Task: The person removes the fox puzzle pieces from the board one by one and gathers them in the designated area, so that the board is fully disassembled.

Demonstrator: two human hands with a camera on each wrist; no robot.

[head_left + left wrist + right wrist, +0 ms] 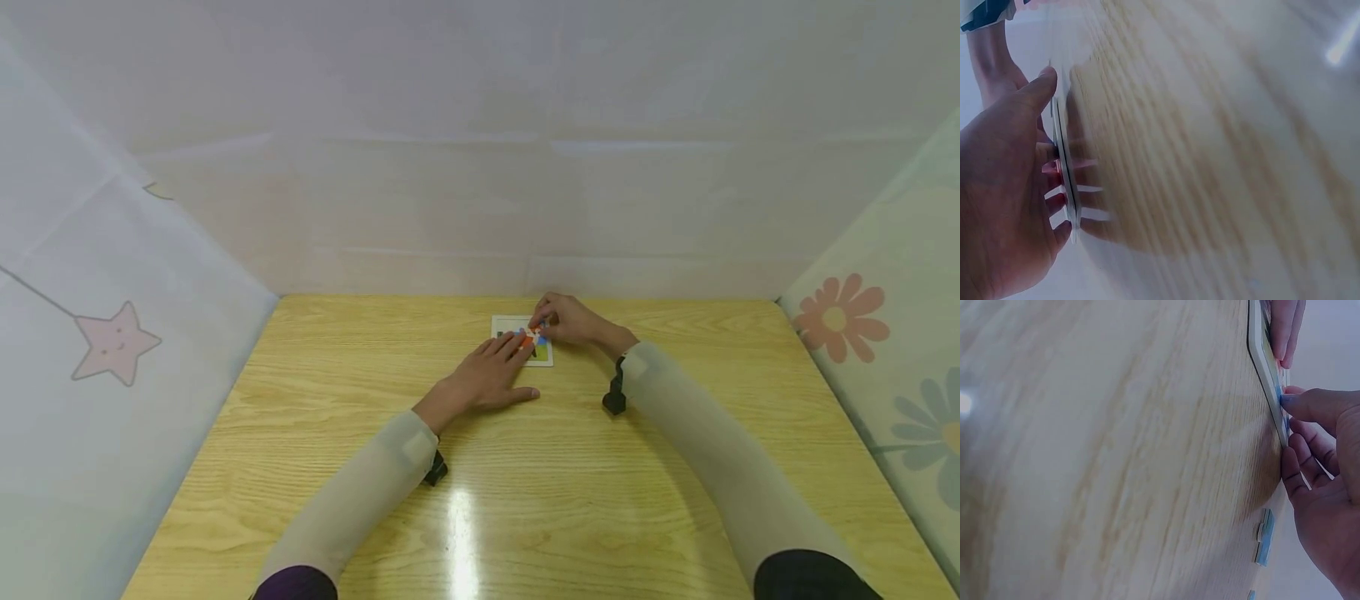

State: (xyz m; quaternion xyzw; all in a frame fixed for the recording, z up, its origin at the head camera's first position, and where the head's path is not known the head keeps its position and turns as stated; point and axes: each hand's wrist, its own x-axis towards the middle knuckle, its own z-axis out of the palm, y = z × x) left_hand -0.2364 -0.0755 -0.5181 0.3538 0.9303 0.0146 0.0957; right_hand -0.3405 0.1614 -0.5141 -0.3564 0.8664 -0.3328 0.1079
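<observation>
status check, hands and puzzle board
Left hand flat, holding puzzle board down. Right hand pressing a piece in. Loose pieces beside board.

A light wooden worktop (337, 433) was seen, and a white puzzle board (522, 340) lay flat towards its far edge, with loose puzzle pieces (1264, 536) just beside it.

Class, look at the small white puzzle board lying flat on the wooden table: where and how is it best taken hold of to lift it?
Probably by the puzzle board's bare near-right edge, coming low from the side. It lies thin and flat on the table, so fingertips must slide under the rim. The left hand covers its near-left part, the right hand its far side.
</observation>
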